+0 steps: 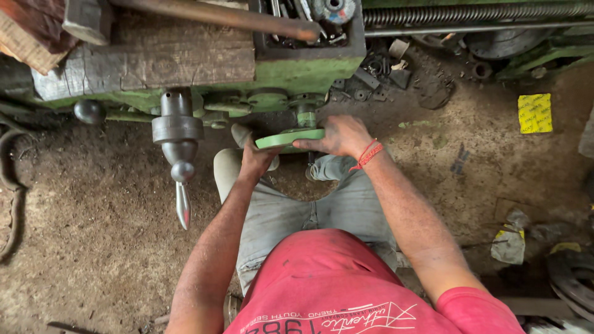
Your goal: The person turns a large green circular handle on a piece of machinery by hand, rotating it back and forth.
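Green lathe [297, 68], fitted at its front with a green handwheel [289, 138], which is gripped at its near-right rim by the right hand [339, 136] and at its near-left rim by the left hand [257, 161], a steel lever [179, 154] hung left of the wheel.

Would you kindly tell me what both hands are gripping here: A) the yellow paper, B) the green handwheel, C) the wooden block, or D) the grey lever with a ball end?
B: the left hand and right hand both hold the rim of the green handwheel.
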